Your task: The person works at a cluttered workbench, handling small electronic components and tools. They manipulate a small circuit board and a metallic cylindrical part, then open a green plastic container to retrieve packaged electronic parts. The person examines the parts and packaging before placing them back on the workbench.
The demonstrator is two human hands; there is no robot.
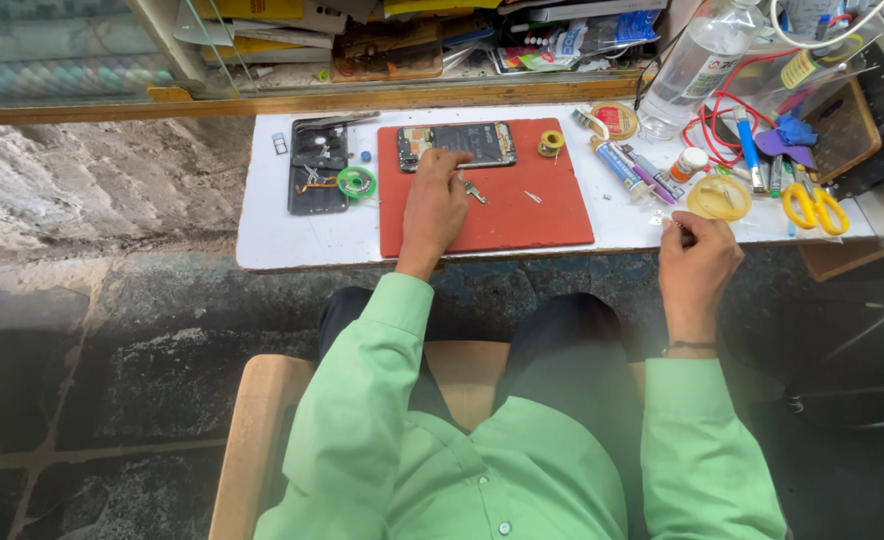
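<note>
A: Stone paving, dark and uneven, lies under a small white worktable (pixel 262 240) pushed against a wooden ledge; the person in a green shirt sits on a wooden stool facing it.

B: Largest item on the table?

A: Red work mat (pixel 522 215), centred, presumably to cushion parts and stop them sliding. At its far edge lies an opened phone (pixel 457 145), back off, insides facing up.

B: Left hand?

A: Left hand (pixel 434 205) rests palm down on the mat, fingers loosely curled, one fingertip touching the phone's near edge as if steadying it. It grips nothing.

B: Right hand?

A: Right hand (pixel 697 260) sits at the table's near right edge, fingers pinched on something thin; what it is cannot be told.

B: Smaller entries?

A: Black phone back panel (pixel 318 170) left of the mat, green tape ring (pixel 357 182) on it; yellow scissors (pixel 815 208) far right; yellow solder spool (pixel 551 143) at the mat's corner; tiny metal part (pixel 475 190) beside the left fingers, within easy reach.
</note>
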